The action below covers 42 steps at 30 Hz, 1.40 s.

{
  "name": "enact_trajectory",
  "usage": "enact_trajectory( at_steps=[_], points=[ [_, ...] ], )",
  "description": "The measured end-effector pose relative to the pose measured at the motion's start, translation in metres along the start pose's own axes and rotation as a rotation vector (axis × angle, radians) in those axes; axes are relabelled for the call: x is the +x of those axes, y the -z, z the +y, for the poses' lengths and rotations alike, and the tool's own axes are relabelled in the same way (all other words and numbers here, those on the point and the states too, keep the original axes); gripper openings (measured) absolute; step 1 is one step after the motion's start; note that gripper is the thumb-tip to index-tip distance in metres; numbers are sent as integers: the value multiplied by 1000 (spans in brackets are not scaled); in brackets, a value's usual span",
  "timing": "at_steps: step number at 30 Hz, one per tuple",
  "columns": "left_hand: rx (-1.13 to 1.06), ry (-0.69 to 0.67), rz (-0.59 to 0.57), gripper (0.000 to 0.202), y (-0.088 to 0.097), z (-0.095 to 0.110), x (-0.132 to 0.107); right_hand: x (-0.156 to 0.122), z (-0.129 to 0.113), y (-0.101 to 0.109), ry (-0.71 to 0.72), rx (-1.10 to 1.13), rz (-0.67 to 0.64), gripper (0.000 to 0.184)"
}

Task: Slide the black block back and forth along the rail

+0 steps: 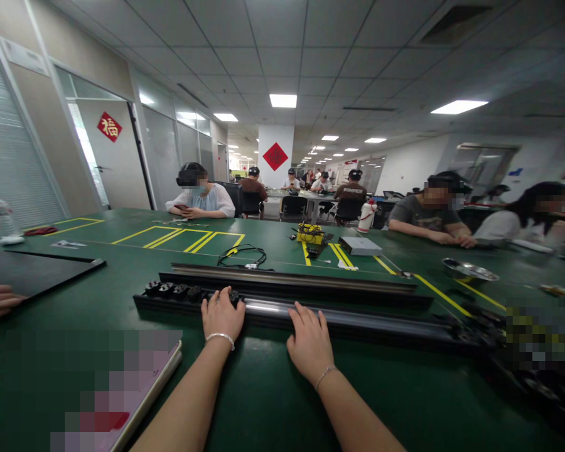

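Note:
A long black metal channel (358, 320) lies across the green table in front of me, with a shiny rounded strip along its middle. Several small black round parts (179, 291) sit in a row in its left end. My left hand (223, 317) rests over the channel beside these parts, fingers apart; what lies under the fingertips is hidden. Further right, my right hand (311, 342) lies on the channel's near side with its fingers stretched out. Just behind is a second long dark rail (292, 279), which neither hand touches.
A pink notebook (141, 395) lies at the near left. Another person's hand (0, 301) touches a black panel (42, 270). Behind the rails are a black cable (242, 254), a grey box (359, 245) and a metal bowl (468, 270). Dark parts (541, 376) crowd the right.

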<state>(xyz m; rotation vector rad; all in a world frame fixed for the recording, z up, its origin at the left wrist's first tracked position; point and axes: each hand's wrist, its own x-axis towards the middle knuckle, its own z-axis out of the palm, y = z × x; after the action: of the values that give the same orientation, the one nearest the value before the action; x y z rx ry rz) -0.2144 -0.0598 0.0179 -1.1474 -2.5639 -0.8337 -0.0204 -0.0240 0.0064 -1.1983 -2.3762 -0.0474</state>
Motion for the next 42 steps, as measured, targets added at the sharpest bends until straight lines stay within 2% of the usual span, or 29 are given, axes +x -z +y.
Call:
enact_trajectory(
  at_steps=[12,42],
  points=[
    [21,-62,-59,49,2,-3,0,0,0,0,4,-26,-2,50],
    [-8,-43,-96,47,4,-8,6,0,1,-3,4,-11,-1,49]
  ],
)
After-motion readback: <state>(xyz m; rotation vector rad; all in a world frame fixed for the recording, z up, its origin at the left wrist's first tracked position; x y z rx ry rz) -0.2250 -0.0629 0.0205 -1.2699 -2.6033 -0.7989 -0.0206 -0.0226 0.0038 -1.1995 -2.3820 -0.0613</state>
